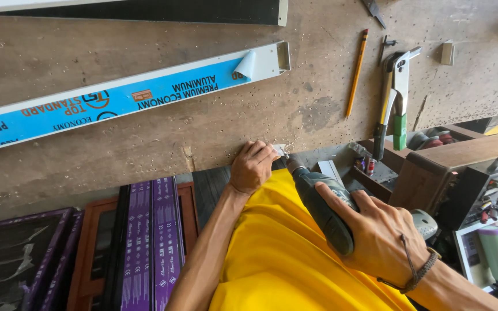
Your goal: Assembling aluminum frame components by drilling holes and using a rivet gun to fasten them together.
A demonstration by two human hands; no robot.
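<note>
Drill (324, 207) lay along diagonal, bit aimed up-left at small white piece (279, 150) on bench (214, 129) edge. Right hand (381, 236) wrapped drill body, fingers closed. Left hand (253, 167) fingers pinched white piece.

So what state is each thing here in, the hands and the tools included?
Left hand: pinching a small white piece at the bench edge.
Right hand: gripping the drill, tip at the piece.
Aluminium bar: lying flat, blue film peeled back at one end.
Pencil: lying loose on the workbench.
Rivet tool: lying unused.
</note>
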